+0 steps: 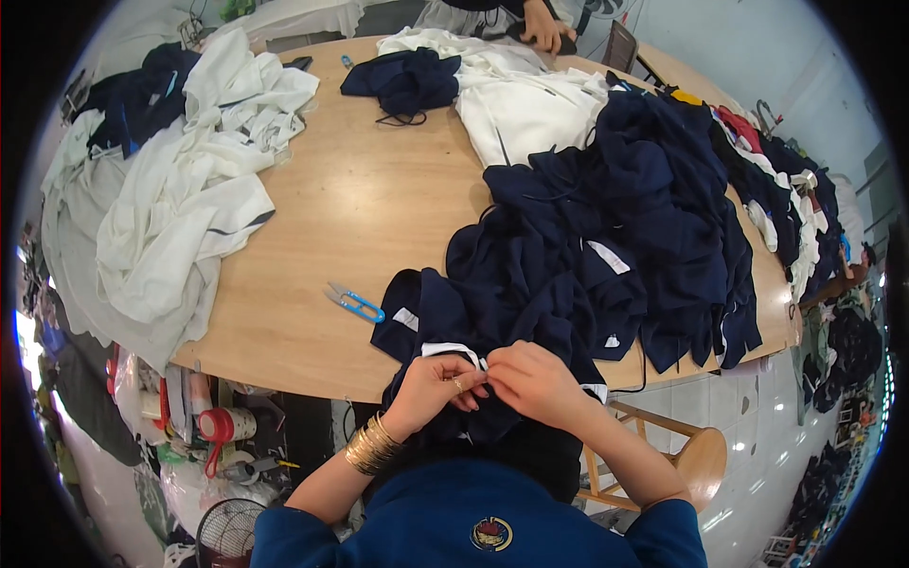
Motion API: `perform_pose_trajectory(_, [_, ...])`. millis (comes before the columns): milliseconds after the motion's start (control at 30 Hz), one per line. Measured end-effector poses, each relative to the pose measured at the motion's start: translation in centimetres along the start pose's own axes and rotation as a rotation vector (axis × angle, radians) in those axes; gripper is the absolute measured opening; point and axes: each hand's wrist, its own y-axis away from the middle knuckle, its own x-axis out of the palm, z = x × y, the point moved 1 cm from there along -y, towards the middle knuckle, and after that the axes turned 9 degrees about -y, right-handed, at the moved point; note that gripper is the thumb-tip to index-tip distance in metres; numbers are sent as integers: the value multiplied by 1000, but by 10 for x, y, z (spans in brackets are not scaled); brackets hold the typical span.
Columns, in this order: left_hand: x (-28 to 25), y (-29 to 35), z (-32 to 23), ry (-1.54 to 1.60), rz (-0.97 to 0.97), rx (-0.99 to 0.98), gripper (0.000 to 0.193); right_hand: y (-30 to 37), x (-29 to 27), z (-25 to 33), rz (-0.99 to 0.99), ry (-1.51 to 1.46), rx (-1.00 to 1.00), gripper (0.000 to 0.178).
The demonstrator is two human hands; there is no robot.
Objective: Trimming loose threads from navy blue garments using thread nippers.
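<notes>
A navy garment (511,293) with a white band along one edge lies over the table's near edge and hangs toward my body. My left hand (439,386), with gold bangles at the wrist, pinches the garment at that white edge. Right beside it, my right hand (532,381) is closed on the same spot, its fingertips meeting those of the left. Whatever small part sits between the fingertips is hidden. Blue thread snips (356,303) rest on the wood to the left of the garment, apart from both hands.
White garments (180,208) drape over the table's (331,227) left edge. A navy pile (653,180) covers the right side, with white cloth (525,109) beyond. Across the table a person's hand (542,26) touches something dark. A wooden stool (696,464) stands at lower right, a fan (227,532) at lower left.
</notes>
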Motion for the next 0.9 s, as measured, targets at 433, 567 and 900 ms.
perform_pose_trajectory(433, [20,3,-24,-924,-265,588,12,16,3,-6,-89,-7,57,15])
perform_pose_trajectory(567, [30,-3,-17,-927,-377,741,9,23,5,-11,-178,-21,113,16])
perform_pose_trajectory(900, [35,-12,-14,-87,-108,43,14,39,11,-5,-415,70,65,15])
